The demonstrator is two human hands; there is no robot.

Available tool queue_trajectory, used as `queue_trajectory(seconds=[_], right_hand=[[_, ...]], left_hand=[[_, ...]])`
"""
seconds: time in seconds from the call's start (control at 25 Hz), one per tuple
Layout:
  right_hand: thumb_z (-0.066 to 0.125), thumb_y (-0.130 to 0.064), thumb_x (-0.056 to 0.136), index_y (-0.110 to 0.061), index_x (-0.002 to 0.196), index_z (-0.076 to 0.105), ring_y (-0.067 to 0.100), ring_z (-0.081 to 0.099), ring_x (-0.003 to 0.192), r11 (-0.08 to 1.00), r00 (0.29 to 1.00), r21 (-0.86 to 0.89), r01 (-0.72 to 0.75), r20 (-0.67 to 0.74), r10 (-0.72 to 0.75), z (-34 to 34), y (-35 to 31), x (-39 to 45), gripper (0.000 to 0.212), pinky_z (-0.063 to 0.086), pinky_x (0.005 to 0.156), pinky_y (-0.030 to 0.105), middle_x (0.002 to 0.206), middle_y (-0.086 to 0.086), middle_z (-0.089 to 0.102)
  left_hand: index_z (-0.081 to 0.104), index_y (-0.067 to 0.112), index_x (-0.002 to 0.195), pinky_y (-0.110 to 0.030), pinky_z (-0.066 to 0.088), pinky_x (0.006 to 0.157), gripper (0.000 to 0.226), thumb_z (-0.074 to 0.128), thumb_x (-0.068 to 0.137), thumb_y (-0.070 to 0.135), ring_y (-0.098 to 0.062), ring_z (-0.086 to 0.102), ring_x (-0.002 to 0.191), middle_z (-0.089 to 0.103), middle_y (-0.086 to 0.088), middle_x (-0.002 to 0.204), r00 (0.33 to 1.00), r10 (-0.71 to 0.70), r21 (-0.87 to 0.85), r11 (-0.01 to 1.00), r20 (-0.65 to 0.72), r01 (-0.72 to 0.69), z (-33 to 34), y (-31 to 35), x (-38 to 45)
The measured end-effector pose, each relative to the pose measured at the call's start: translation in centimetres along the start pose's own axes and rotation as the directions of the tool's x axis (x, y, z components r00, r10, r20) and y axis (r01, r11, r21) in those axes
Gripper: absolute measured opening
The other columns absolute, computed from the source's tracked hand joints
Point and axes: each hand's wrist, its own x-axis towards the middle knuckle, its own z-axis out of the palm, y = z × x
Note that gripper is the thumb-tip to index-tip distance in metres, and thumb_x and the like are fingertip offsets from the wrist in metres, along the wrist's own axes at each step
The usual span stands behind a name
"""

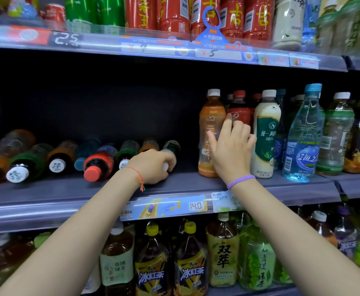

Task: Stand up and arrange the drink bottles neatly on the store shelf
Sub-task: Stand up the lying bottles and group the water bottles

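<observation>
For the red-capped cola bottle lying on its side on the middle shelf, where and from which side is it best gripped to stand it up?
Grip the red-capped cola bottle around its neck and shoulder just behind the cap, coming from the shelf front and above. It lies with its cap toward the aisle, and neighbouring bottles press close on both sides, so the body is probably hard to wrap.

"4.0" on shelf price tag (196, 206); "2.5" on upper tag (66, 39).

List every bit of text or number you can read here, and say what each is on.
"2.5": top shelf's price strip
"5": price tag under the red bottles
"4.0": middle shelf's price tag
"冰红茶": yellow-capped bottle, bottom shelf
"双萃": yellow-label bottle
"海之": clear blue bottle
Other labels and tags: too blurred or small.
</observation>
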Motion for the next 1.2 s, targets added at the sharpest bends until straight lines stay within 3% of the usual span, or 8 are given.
queue_trajectory(seconds=[0.12, 0.24, 0.36, 0.48, 0.6, 0.76, 0.96, 1.2], right_hand=[[0.056, -0.019, 0.081, -0.005, 0.127, 0.054, 0.035, 0.053, 0.092, 0.982, 0.984, 0.075, 0.172, -0.061, -0.168, -0.8, -0.1, -0.5, 0.048, 0.038, 0.072, 0.043, 0.109, 0.015, 0.056], [0.066, -0.014, 0.077, -0.013, 0.123, 0.056, 0.032, 0.054, 0.096, 0.823, 0.903, 0.448, 0.349, 0.074, -0.424, -1.4, -1.8, -1.1, 0.048, 0.046, 0.075, 0.044, 0.107, 0.008, 0.054], [0.079, -0.036, 0.074, -0.023, 0.134, 0.046, 0.021, 0.051, 0.113, 0.673, 0.858, 0.739, 0.036, 0.323, -0.4, -1.7, -3.3, -1.0, 0.07, 0.046, 0.094, 0.043, 0.123, -0.002, 0.054], [0.072, -0.06, 0.074, -0.022, 0.118, 0.052, 0.014, 0.06, 0.105, 0.548, 0.871, 0.83, -0.105, 0.342, -0.352, -2.6, -3.6, -0.8, 0.061, 0.052, 0.087, 0.043, 0.112, -0.008, 0.065], [0.064, -0.065, 0.077, -0.022, 0.109, 0.051, 0.015, 0.064, 0.097, 0.597, 0.893, 0.792, -0.129, 0.355, -0.277, -3.8, -3.4, -0.8, 0.055, 0.054, 0.082, 0.042, 0.104, -0.01, 0.066], [0.06, -0.061, 0.084, -0.022, 0.107, 0.047, 0.019, 0.064, 0.092, 0.731, 0.908, 0.642, -0.23, 0.412, -0.076, -4.1, -2.6, -0.8, 0.047, 0.054, 0.075, 0.041, 0.099, -0.008, 0.065], [0.058, -0.057, 0.085, -0.008, 0.112, 0.044, 0.03, 0.048, 0.103, 0.884, 0.957, 0.421, -0.202, 0.278, 0.086, -2.8, -1.4, -0.9, 0.058, 0.045, 0.083, 0.041, 0.109, 0.008, 0.047], [0.039, -0.062, 0.095, 0.0, 0.144, 0.025, 0.033, 0.054, 0.116, 0.896, 0.896, 0.379, -0.23, 0.442, 0.044, -1.4, -1.0, -1.1, 0.08, 0.044, 0.069, 0.04, 0.129, 0.014, 0.05]], left_hand=[[0.059, 0.039, 0.091, -0.034, 0.047, 0.077, 0.013, 0.061, 0.084, 0.028, -0.028, 0.059, 0.095, 0.052, 0.004, 0.094, 0.997, 0.019, -0.035, 0.999, -0.07, -0.021, -0.4, 0.3, -0.9], [0.058, 0.042, 0.104, -0.034, 0.042, 0.075, 0.015, 0.052, 0.09, 0.043, -0.027, 0.058, 0.088, 0.048, 0.005, 0.092, 0.924, 0.065, -0.046, 0.995, -0.377, -0.089, -2.2, 1.7, -2.4], [0.057, 0.038, 0.113, -0.036, 0.046, 0.074, 0.021, 0.049, 0.095, 0.044, -0.019, 0.057, 0.084, 0.053, 0.007, 0.092, 0.712, 0.154, -0.072, 0.958, -0.685, -0.277, -5.2, 3.6, -4.1], [0.058, 0.034, 0.119, -0.036, 0.049, 0.076, 0.027, 0.041, 0.099, 0.043, -0.012, 0.059, 0.081, 0.06, 0.011, 0.091, 0.586, 0.019, -0.335, 0.805, -0.81, -0.489, -6.5, 3.7, -3.7], [0.06, 0.028, 0.108, -0.042, 0.05, 0.078, 0.029, 0.035, 0.1, 0.04, -0.027, 0.061, 0.08, 0.062, 0.001, 0.082, 0.716, -0.236, -0.569, 0.779, -0.656, -0.264, -5.1, 1.6, -1.2], [0.058, 0.031, 0.128, -0.04, 0.046, 0.096, 0.036, 0.045, 0.094, 0.029, -0.039, 0.059, 0.112, 0.056, -0.016, 0.125, 0.95, -0.183, -0.035, 0.983, -0.252, 0.18, -0.6, 0.0, 1.1], [0.044, 0.021, 0.142, -0.039, 0.042, 0.101, 0.048, 0.047, 0.095, 0.035, -0.037, 0.054, 0.122, 0.049, -0.02, 0.137, 0.961, -0.261, 0.228, 0.934, -0.094, 0.276, 0.6, -0.3, 2.4], [0.064, 0.017, 0.114, -0.037, 0.05, 0.089, 0.027, 0.058, 0.088, 0.023, -0.034, 0.061, 0.11, 0.062, -0.012, 0.123, 0.975, -0.207, 0.271, 0.937, -0.081, 0.221, 0.3, 0.0, 1.7]])
